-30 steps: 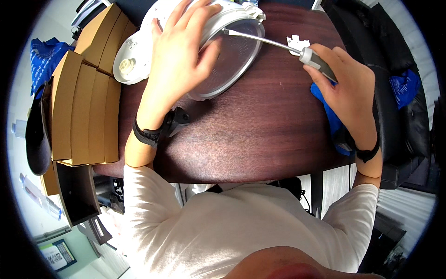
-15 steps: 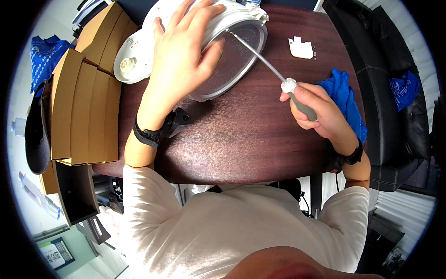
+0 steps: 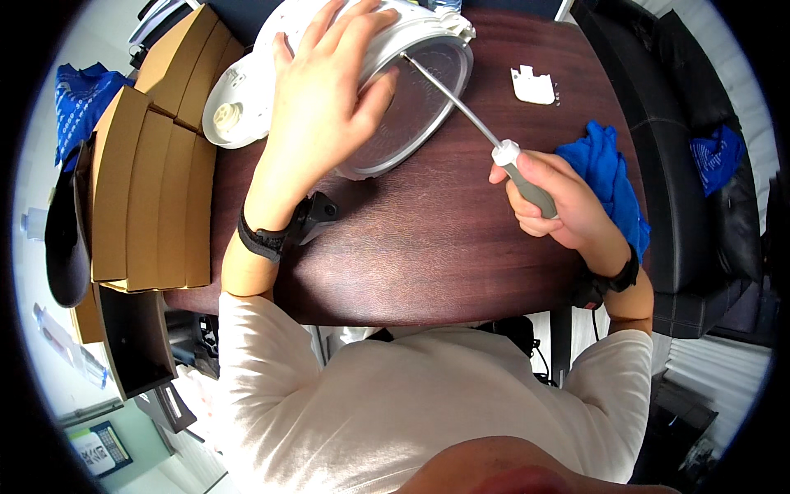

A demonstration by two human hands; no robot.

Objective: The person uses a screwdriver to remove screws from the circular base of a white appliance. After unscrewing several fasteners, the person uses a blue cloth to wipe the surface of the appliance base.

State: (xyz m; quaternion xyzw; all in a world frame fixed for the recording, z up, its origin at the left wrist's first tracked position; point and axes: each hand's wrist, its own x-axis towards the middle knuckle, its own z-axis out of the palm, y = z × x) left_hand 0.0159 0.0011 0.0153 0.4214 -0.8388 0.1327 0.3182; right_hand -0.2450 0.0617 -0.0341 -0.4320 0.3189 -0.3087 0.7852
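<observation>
A white rounded appliance (image 3: 280, 45), perhaps a rice cooker, lies on its side at the far part of the table, its round grey disc (image 3: 428, 95) facing me. My left hand (image 3: 325, 90) rests on the white housing with fingers spread, its thumb over the disc's rim. In my right hand (image 3: 551, 193) is a screwdriver (image 3: 531, 189) with a grey-and-white handle, fingers wrapped round the grip. The long shaft slants up and left, and its tip meets the housing at the disc's edge. Whether a screw sits under the tip is too small to tell.
A small white plastic piece (image 3: 533, 86) lies at the far right, with tiny bits beside it. Near my right wrist is a blue cloth (image 3: 605, 169). Cardboard boxes (image 3: 152, 198) stand along the left edge. A black sofa (image 3: 671, 156) is beyond the table's right side.
The screwdriver's handle and my right hand have shifted slightly left, while the tip stays at the disc's edge. My left hand keeps its place on the housing.
</observation>
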